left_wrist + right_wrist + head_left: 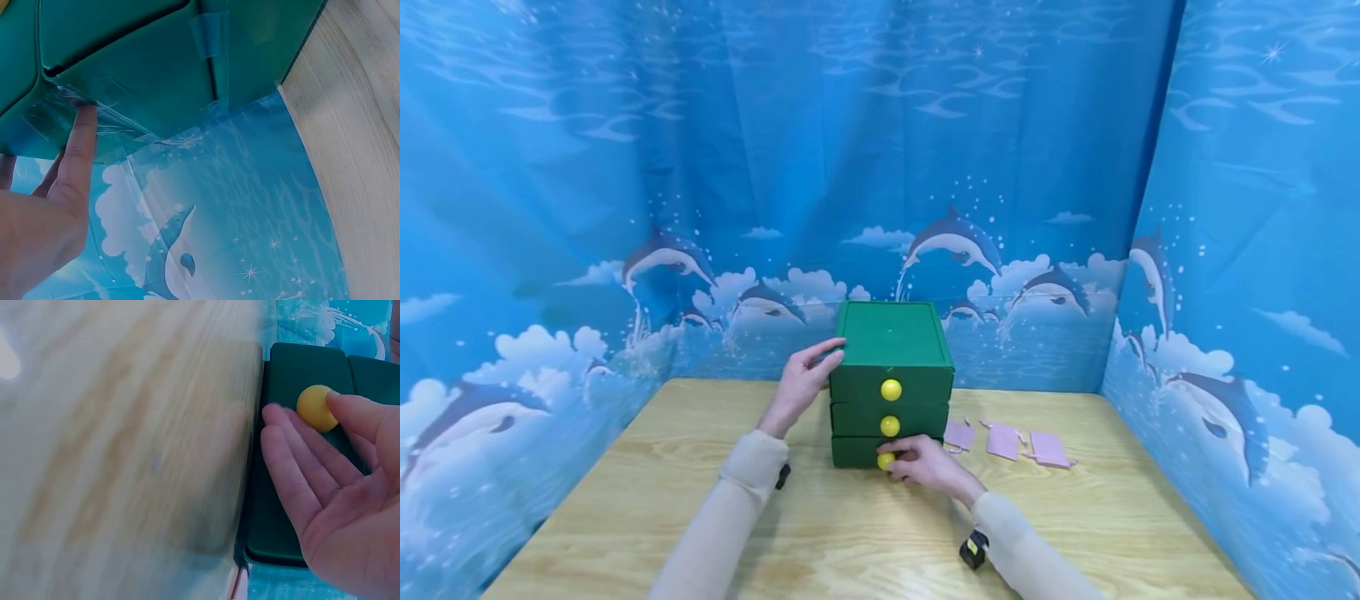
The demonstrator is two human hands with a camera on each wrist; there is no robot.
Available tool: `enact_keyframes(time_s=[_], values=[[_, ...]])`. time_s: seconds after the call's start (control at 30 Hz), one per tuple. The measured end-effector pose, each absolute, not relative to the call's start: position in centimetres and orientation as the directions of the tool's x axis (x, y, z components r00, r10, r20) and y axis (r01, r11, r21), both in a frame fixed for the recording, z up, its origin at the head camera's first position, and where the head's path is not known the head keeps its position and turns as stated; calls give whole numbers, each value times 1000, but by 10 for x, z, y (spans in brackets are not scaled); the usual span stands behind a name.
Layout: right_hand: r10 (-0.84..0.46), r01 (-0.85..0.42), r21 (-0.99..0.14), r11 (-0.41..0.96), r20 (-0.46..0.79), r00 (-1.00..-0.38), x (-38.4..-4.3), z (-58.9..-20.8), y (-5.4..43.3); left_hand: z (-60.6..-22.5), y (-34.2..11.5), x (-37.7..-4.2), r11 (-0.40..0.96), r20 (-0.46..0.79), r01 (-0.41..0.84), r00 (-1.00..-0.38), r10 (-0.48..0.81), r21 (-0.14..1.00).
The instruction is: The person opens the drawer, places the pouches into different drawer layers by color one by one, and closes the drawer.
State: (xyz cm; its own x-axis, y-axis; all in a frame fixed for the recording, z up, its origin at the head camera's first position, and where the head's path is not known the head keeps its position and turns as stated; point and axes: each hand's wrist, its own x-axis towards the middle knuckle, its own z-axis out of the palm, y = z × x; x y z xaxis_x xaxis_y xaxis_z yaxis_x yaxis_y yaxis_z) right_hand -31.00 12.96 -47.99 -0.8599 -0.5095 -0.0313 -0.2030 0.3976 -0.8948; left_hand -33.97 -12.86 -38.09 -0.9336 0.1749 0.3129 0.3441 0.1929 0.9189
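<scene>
In the head view a green three-drawer cabinet (892,335) stands on the table, with a round yellow knob on each drawer front. My right hand (931,467) is at the lowest drawer and pinches its yellow knob (886,461) between thumb and fingers. The right wrist view shows the thumb against that knob (315,407), with extended fingers along the green drawer front (284,531). My left hand (803,385) rests against the cabinet's upper left side. Seen from the left wrist, a fingertip touches the taped green side (150,81). All drawers look closed.
Three small pink drawstring pouches (1003,442) lie on the wooden table (850,542) to the right of the cabinet. Blue curtains (820,167) printed with dolphins and clouds stand behind the table and along its sides.
</scene>
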Motion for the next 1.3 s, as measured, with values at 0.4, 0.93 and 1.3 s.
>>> enact_keyframes(time_s=[0.4,0.93,1.3], values=[[-520,-231,-871,434,-33,-853,-293,-478,129,-357,-124,-313,186,278,316,-938,204,930],[-520,-204,-886,417,-48,-853,-276,-475,128,-378,-128,-338,183,289,318,-942,170,930],[-529,-179,-890,419,-79,-845,-267,-477,130,-383,-127,-338,184,322,346,-935,150,920]])
